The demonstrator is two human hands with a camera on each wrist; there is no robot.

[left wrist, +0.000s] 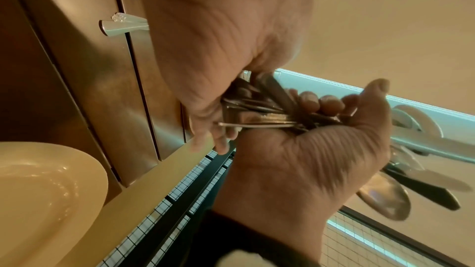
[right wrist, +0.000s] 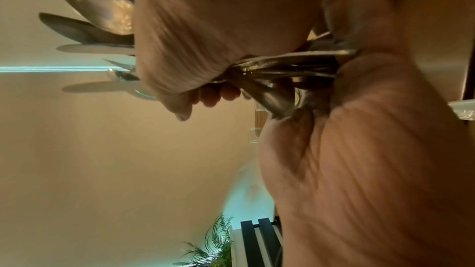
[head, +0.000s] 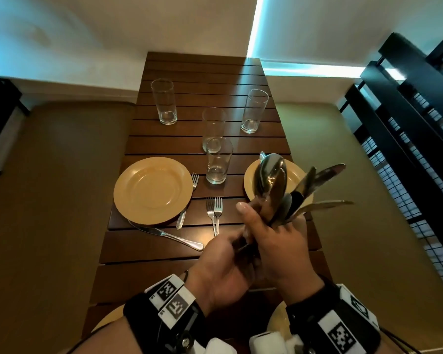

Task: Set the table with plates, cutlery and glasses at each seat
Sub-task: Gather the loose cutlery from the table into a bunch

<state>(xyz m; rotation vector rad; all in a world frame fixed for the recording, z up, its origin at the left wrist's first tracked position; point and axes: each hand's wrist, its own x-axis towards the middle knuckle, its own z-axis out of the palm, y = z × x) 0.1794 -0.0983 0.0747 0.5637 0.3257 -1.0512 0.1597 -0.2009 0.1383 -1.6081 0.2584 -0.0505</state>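
both hands meet above the near half of the wooden table (head: 169,254), sharing one bundle of cutlery (head: 279,190). right hand (head: 279,241) has its fingers curled round the handles, spoon bowls and knife blades fanning up and away over the right plate (head: 296,177). left hand (head: 223,274) sits at the handle ends, fingers curled in among them; the left wrist view shows fingertips (left wrist: 221,145) on the lower handle tips, seemingly working one piece loose, though which piece cannot be told. already on the table: left plate (head: 152,190) with a fork (head: 189,200) by its right rim and a knife (head: 169,236) lying slantwise at its near edge; two forks (head: 214,213) lying together mid-table; four glasses, two of them, near glass (head: 218,162) and the one behind (head: 212,129), bunched in the centre, the far left glass (head: 164,100) and far right glass (head: 253,111) further out. two more plates show only as rims at the bottom edge. risks, as judged: the bundle is splayed and held only at the handles, so pulling one piece could drag a neighbour out and drop it onto the plate or table; the fanned tips sit near the centre glass, and a swing leftward could knock it over; the slant knife and paired forks could get left unsorted.
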